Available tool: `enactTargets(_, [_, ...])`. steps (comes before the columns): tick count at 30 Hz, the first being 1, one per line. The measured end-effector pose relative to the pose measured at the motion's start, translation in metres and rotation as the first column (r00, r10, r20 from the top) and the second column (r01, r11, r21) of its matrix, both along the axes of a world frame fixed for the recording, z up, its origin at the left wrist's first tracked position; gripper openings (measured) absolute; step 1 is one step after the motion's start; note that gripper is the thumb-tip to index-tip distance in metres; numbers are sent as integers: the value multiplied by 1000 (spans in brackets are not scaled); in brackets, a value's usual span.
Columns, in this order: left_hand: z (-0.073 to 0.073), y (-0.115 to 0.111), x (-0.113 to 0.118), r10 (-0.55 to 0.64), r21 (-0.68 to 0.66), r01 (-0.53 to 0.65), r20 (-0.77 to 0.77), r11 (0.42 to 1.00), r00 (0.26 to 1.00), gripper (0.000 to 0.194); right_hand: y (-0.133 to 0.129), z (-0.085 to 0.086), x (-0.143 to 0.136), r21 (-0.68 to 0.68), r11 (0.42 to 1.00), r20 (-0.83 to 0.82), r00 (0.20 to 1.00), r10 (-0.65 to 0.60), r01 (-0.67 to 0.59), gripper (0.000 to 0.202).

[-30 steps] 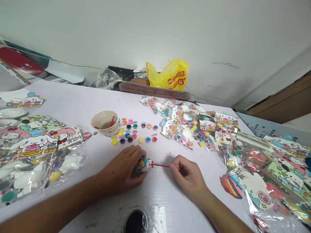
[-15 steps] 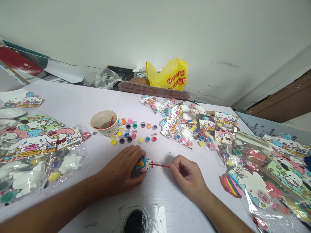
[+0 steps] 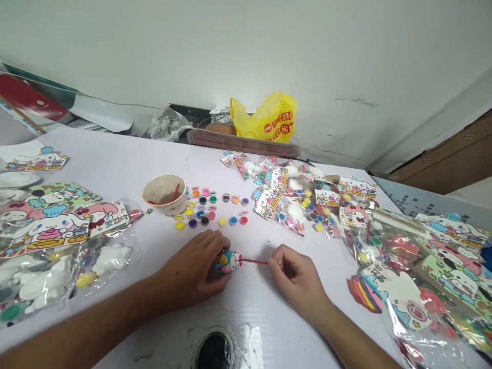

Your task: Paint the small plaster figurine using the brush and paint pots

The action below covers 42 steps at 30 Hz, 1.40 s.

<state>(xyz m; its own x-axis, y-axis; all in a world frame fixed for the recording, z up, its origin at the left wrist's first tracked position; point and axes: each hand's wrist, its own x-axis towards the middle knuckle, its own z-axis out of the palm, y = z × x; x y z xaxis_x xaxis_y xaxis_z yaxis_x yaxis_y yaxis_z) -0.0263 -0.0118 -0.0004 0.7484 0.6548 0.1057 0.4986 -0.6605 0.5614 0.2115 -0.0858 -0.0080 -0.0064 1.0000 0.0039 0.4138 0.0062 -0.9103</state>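
Note:
Between the thumb and fingers of my left hand (image 3: 203, 264) lies a small painted figurine (image 3: 229, 261), blue with a white face and red ears. My right hand (image 3: 295, 277) pinches a thin red paintbrush (image 3: 255, 262), held nearly level. The brush's dark tip meets the figurine's face, near the red ears. Beyond my left hand several small paint pots (image 3: 205, 221) in many colours stand in joined strips. A paper cup (image 3: 165, 195) of murky water beside them has red sticks leaning in it.
Clear packets of white figurines (image 3: 49, 277) and cartoon cards spread along the left. More packets (image 3: 295, 200) and cards cover the back right and right side. A yellow plastic bag (image 3: 265, 120) stands behind the table's far edge. A dark round hole (image 3: 213, 351) is at the near edge.
Almost nothing differs. The brush and both hands keep nearly the same place, with the tip still at the figurine's face.

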Motion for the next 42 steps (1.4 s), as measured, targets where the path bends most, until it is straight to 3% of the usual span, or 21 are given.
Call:
enactTargets(17, [-1, -2, -3, 10, -9, -10, 2, 1000, 1000, 22, -2, -4, 1, 63, 998, -14, 1000, 2, -2, 25])
enactTargets(42, [1, 0, 0, 14, -9, -15, -20, 1000, 1000, 20, -2, 1, -2, 56, 998, 13, 1000, 0, -1, 25])
